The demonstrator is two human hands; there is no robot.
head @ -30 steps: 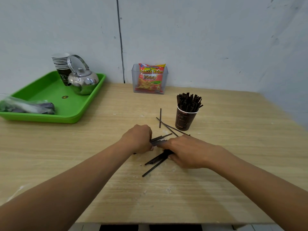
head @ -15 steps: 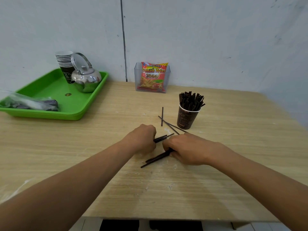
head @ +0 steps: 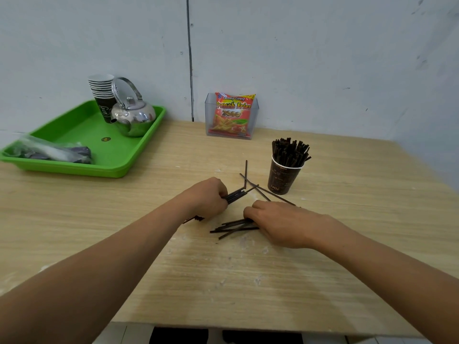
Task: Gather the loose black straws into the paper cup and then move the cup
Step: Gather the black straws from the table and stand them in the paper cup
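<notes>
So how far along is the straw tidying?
Partly done: the paper cup already stands packed with straws. In hand: the left hand grips a bundle, while the right hand rests on a pile on the table. Left: a few stray straws beside the cup, then moving the cup.

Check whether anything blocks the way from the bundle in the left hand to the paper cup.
Nothing upright does. Between the left hand with its bundle and the paper cup only a few loose straws lie flat on the table. The cup's mouth is already crowded with straws.
</notes>
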